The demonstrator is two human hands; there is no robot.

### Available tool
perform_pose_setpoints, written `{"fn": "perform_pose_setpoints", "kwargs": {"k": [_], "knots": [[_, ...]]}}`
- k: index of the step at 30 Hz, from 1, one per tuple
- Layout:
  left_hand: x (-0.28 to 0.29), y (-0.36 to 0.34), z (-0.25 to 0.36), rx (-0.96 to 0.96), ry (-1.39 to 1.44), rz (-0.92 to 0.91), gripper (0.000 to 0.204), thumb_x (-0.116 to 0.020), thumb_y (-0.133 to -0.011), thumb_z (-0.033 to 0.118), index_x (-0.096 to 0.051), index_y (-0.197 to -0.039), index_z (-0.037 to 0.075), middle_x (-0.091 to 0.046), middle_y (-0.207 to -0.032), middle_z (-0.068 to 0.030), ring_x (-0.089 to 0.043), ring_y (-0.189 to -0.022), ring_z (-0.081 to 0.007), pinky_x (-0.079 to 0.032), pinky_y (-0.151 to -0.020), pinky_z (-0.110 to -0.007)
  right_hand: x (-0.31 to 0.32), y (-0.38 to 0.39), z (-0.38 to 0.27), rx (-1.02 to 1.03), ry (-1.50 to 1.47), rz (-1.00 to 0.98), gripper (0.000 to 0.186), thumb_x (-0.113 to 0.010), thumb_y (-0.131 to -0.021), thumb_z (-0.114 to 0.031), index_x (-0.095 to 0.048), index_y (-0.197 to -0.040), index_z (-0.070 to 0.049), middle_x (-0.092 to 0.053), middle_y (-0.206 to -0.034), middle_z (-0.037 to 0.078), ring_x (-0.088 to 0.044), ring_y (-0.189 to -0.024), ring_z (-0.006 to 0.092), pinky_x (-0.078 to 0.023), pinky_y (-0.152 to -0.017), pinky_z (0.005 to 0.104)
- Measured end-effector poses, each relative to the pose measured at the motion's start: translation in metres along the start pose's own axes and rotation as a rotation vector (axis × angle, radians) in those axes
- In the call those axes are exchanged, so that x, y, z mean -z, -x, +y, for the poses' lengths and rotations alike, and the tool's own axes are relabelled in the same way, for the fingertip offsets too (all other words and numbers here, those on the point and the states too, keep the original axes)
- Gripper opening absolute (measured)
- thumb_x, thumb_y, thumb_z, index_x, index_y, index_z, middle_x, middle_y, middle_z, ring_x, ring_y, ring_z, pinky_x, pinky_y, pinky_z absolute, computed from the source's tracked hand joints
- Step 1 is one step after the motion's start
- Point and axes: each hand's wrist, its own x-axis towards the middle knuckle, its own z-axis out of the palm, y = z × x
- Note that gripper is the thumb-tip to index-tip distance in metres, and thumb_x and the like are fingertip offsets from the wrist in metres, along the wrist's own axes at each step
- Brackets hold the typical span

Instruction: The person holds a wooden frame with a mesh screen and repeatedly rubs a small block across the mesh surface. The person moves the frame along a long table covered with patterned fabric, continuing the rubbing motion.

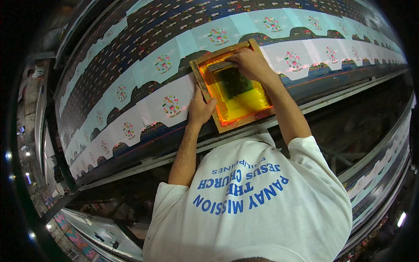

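Note:
A wooden screen-printing frame lies tilted on the long printing table, over the near row of pale cut fabric pieces. Yellow ink pools on the near part of its mesh, and a dark see-through patch shows in the middle. My left hand grips the frame's left side, thumb on the rim and fingers along the outer edge. At the far end inside the frame, my right hand is closed around a squeegee; its greyish blade shows left of my fingers. Part of the squeegee is hidden under my hand.
Pale pieces with a round colourful print lie in rows on both sides of the frame. Dark patterned sheeting covers the table behind them. A metal rail runs along the table's near edge. Another table with printed pieces stands at right.

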Motion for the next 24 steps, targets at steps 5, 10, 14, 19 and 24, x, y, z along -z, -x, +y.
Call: {"fn": "perform_pose_setpoints", "kwargs": {"k": [5, 10, 14, 19, 24], "knots": [[-0.004, -0.001, -0.016, -0.055, -0.064, 0.047, 0.09, -0.074, -0.094, 0.024, -0.031, -0.172, 0.006, -0.068, -0.148, -0.0252, -0.066, -0.14, -0.0417, -0.051, -0.116, -0.049, 0.011, 0.053, -0.022, 0.016, -0.024, -0.072, 0.043, -0.07, -0.092, -0.006, -0.082, -0.131, -0.019, -0.079, -0.123, 0.011, -0.073, -0.118, 0.0358, -0.06, -0.101, 0.0481], [-0.007, -0.004, -0.023, -0.146, -0.066, 0.082, 0.09, -0.074, -0.092, 0.028, -0.033, -0.169, 0.005, -0.07, -0.143, -0.0269, -0.071, -0.126, -0.0465, -0.056, -0.106, -0.053, 0.019, 0.13, -0.059, -0.031, -0.008, -0.05, 0.05, -0.074, -0.083, -0.002, -0.082, -0.13, -0.016, -0.078, -0.125, 0.007, -0.07, -0.122, 0.0329, -0.057, -0.107, 0.0448], [-0.005, -0.002, -0.008, -0.023, -0.012, 0.011, 0.089, -0.074, -0.092, 0.03, -0.035, -0.167, 0.005, -0.073, -0.136, -0.0275, -0.074, -0.119, -0.0472, -0.059, -0.102, -0.056, 0.019, 0.144, -0.062, -0.03, -0.009, -0.02, 0.054, -0.077, -0.08, -0.001, -0.08, -0.133, -0.014, -0.076, -0.131, 0.006, -0.069, -0.123, 0.0316, -0.057, -0.107, 0.0428], [-0.004, -0.001, 0.003, 0.004, -0.07, 0.033, 0.086, -0.076, -0.094, 0.022, -0.037, -0.167, 0.004, -0.072, -0.143, -0.0237, -0.072, -0.131, -0.0384, -0.055, -0.11, -0.048, 0.031, 0.143, -0.055, 0.014, -0.045, -0.038, 0.062, -0.08, -0.077, 0.002, -0.078, -0.137, -0.014, -0.075, -0.135, 0.007, -0.067, -0.126, 0.0317, -0.055, -0.111, 0.0434], [-0.033, -0.007, 0.05, -0.066, -0.052, 0.058, 0.088, -0.076, -0.093, 0.015, -0.034, -0.169, 0.002, -0.076, -0.135, -0.0239, -0.077, -0.122, -0.0398, -0.061, -0.101, -0.048, 0.063, 0.163, -0.015, 0.011, -0.063, 0.01, 0.065, -0.082, -0.077, -0.001, -0.076, -0.14, -0.015, -0.072, -0.138, 0.006, -0.065, -0.128, 0.031, -0.054, -0.112, 0.0439]]}}
